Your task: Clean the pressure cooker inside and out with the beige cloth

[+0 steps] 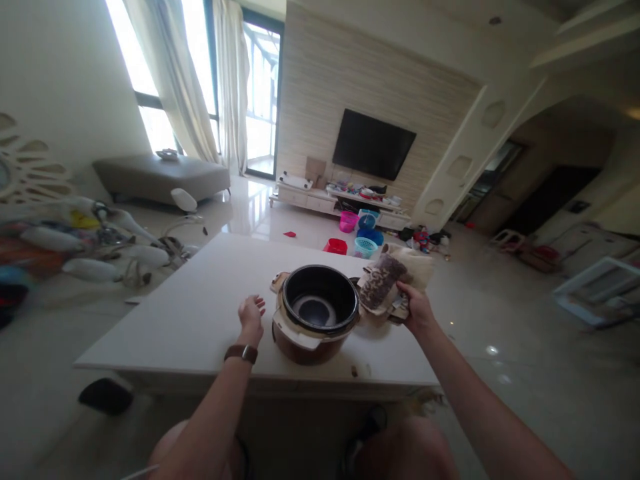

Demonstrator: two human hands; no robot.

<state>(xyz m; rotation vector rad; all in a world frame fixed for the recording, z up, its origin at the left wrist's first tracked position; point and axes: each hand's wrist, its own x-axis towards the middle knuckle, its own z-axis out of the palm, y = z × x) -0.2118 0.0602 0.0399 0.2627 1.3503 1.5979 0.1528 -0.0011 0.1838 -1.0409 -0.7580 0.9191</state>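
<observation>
A brown rice cooker [314, 319] with a dark, empty inner pot stands near the front edge of a white table [200, 313]. Its lid hangs open to the right. My right hand [415, 308] grips the raised lid [387, 283] by its edge; the lid's underside looks speckled brown and beige. My left hand [251, 313] hovers just left of the cooker, fingers loosely apart, holding nothing. A dark watch band sits on that wrist.
A grey daybed [160, 175] stands by the windows at the back left. Coloured plastic baskets [360, 237] lie on the floor before a low TV unit [340, 199]. Blurred clutter [85, 247] sits at the left. My knees show below the table.
</observation>
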